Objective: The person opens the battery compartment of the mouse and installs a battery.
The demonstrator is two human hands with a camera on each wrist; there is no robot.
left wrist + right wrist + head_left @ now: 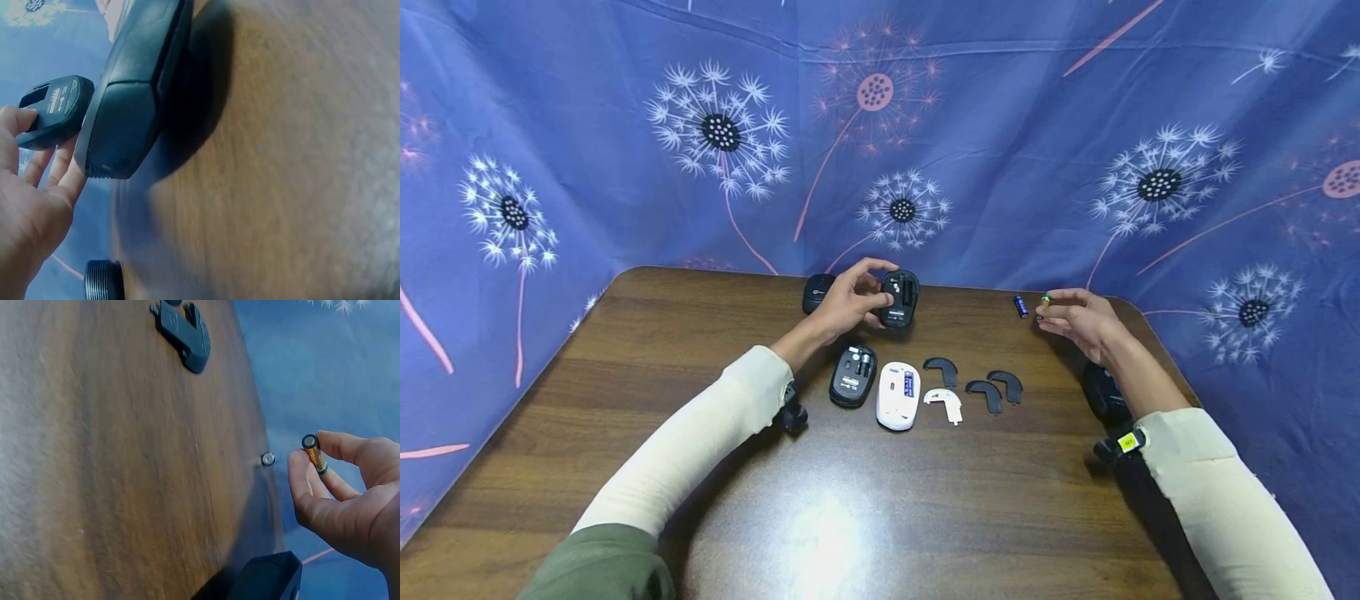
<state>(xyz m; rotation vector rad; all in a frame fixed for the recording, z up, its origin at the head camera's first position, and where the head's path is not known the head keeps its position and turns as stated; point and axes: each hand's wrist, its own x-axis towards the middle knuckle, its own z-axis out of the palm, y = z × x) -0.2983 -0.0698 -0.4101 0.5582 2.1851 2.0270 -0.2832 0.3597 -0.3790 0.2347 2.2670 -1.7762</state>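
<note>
In the head view my left hand (847, 302) grips a black computer mouse (899, 298), its underside and uncovered battery slot turned towards me. The left wrist view shows the thumb on the underside of that mouse (59, 109). My right hand (1084, 321) pinches a small green and gold battery (314, 453) between thumb and fingertips, raised above the table. A blue battery (1020, 307) lies on the table just left of the right hand. Nearer to me, a second black mouse (853, 377) and a white mouse (898, 396) lie underside up.
Three black battery covers, one of them the nearest cover (985, 395), lie with a white cover (943, 404) right of the white mouse. A rounded black object (817, 293) sits behind my left hand. Another dark object (1103, 393) is partly hidden under my right forearm. Patterned blue cloth (1000, 125) hangs behind the table.
</note>
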